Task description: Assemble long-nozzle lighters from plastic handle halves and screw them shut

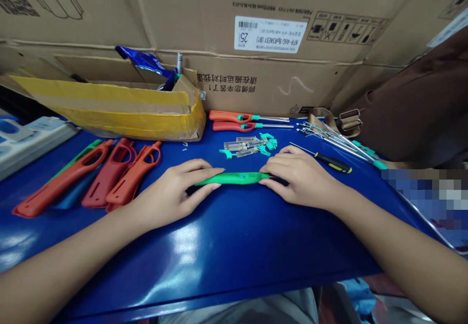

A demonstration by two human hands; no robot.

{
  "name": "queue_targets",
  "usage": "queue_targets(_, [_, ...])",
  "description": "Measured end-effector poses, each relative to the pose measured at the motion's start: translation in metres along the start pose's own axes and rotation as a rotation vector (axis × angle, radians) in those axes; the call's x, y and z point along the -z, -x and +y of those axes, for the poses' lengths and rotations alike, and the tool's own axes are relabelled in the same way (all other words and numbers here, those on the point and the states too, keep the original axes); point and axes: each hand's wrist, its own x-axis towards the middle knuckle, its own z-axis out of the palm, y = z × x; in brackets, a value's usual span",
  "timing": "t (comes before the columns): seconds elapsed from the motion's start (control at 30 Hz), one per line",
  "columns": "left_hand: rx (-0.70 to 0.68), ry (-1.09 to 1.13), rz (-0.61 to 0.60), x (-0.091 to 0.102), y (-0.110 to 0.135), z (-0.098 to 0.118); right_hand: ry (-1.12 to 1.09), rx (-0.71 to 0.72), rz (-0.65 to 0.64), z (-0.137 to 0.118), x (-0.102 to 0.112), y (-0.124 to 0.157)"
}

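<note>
Across the middle of the blue desk (pixel 226 251), a green casing (pixel 239 178) lies crosswise between the person's two hands. The left hand (pixel 188 187) pinches one end between thumb and fingers; the right hand (pixel 298 173) has its fingers curled over the other, with its fingertips partly hidden from me. I can't tell whether the casing touches the desktop. Just beyond it sit clear cartridges (pixel 244 145) mixed with teal pieces (pixel 269 143). Near the right hand rests a black-and-yellow screwdriver (pixel 333 163), and past that a bunch of metal rods (pixel 338 141) with wires. Farther back, two orange-red lighters (pixel 234 122) lie side by side. Over to the left are red and orange casings (pixel 60 183), with a yellow-taped box (pixel 135 119) behind them, before a tall cardboard sheet (pixel 175 16).
</note>
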Motion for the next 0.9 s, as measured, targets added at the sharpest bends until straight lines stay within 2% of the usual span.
queue_targets(0.13, [0.01, 0.034, 0.009, 0.0, 0.0, 0.0, -0.05, 0.01, -0.036, -0.003, -0.001, -0.001])
queue_targets(0.33, [0.052, 0.082, -0.017, -0.004, 0.002, 0.003, 0.085, 0.018, -0.064, -0.013, -0.008, 0.0])
queue_targets(0.43, [0.076, 0.097, 0.0, -0.004, 0.001, 0.003, 0.071, 0.02, -0.05, -0.011, -0.009, 0.0])
queue_targets(0.57, [0.173, 0.188, 0.022, -0.006, 0.0, 0.005, 0.008, 0.044, -0.004, -0.008, -0.008, -0.001])
queue_targets(0.67, [0.255, 0.3, 0.035, -0.008, -0.001, 0.008, 0.039, 0.069, 0.05, -0.012, -0.008, 0.0])
queue_targets(0.8, [0.345, 0.386, 0.113, -0.009, -0.003, 0.011, 0.101, 0.049, 0.117, -0.016, -0.008, 0.002])
queue_targets(0.9, [0.451, 0.449, 0.096, -0.007, -0.005, 0.011, 0.134, 0.075, 0.147, -0.014, -0.008, 0.001])
